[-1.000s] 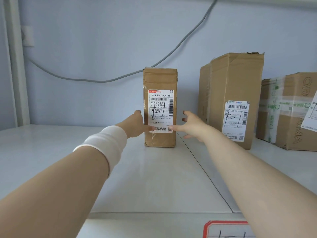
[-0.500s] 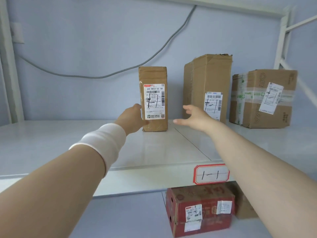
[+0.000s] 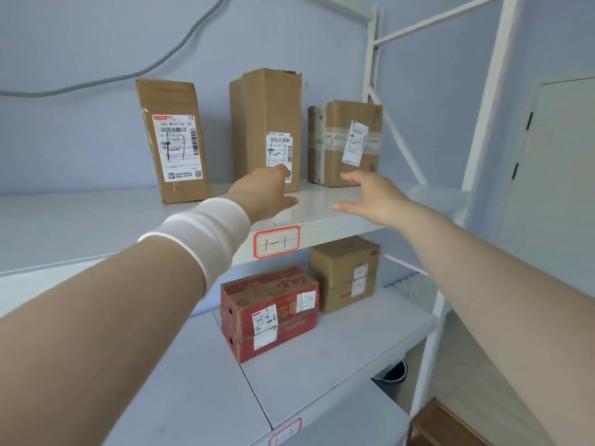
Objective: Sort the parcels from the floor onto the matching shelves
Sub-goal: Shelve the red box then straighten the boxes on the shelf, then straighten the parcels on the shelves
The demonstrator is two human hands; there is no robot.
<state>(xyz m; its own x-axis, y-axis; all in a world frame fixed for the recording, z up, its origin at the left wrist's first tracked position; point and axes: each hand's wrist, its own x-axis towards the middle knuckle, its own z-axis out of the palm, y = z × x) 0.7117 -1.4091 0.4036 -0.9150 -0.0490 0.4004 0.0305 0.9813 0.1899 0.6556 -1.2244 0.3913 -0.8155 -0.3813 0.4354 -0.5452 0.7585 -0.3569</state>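
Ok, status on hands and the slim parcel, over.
Left hand, right hand both open, empty. Slim parcel standing on upper shelf, clear of both hands. Nothing blocking.

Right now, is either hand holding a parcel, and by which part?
Nothing is held. The left hand and right hand hover open over the front edge of the top shelf; the slim parcel stands free, left of both.

Parcel storeroom: white metal shelving (image 3: 373, 91) is holding cardboard parcels (image 3: 264, 101) that are bearing printed shipping labels (image 3: 178, 146), and red-bordered tags (image 3: 277, 241) are marking the shelf edges.
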